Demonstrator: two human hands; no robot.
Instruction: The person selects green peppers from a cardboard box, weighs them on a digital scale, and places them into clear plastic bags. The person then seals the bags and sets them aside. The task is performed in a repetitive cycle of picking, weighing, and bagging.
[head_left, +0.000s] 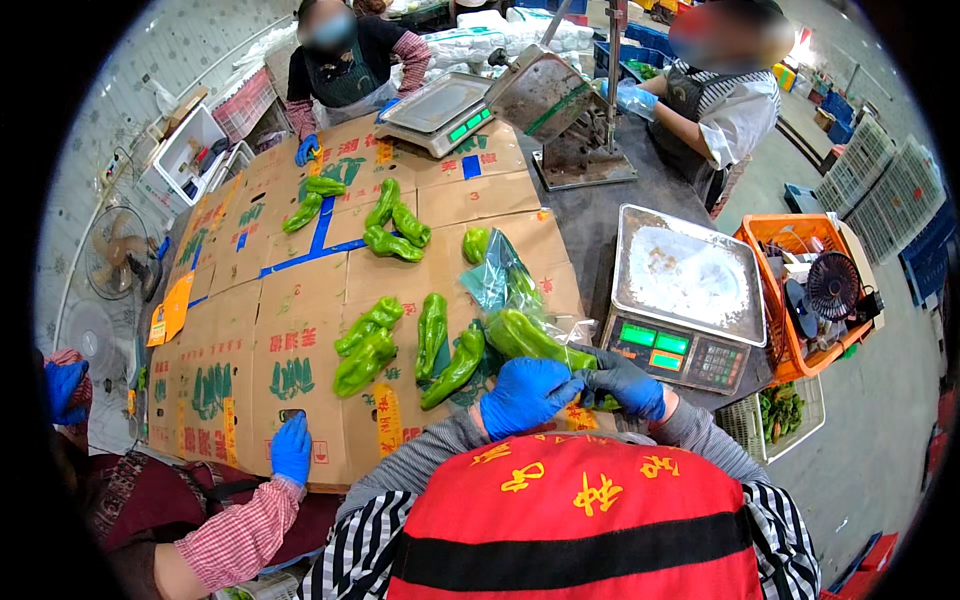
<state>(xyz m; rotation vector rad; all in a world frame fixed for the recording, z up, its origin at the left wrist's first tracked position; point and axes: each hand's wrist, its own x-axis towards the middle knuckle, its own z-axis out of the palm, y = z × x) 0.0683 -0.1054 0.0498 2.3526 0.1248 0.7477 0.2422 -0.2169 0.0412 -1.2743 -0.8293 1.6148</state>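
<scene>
Close in front of me, a clear plastic bag (492, 281) with green peppers (528, 338) lies at the cardboard's near right side. My left hand (528, 397), in a blue glove, is closed at the bag's near end. Beside it my right hand (628, 384), in a dark glove with a blue cuff, has its fingers closed on the same end, the fingertips nearly meeting. The fingers partly hide what they pinch. To the left of the bag lie loose green peppers (432, 330), and a bit of green shows beneath my right hand.
A digital scale (690, 275) stands right of my hands, another scale (437, 103) at the far side. An orange basket (790, 222) with a small fan is at the right. Co-workers' gloved hands (292, 449) are at the left and across the cardboard (300, 260). A metal stand (585, 170) rises behind.
</scene>
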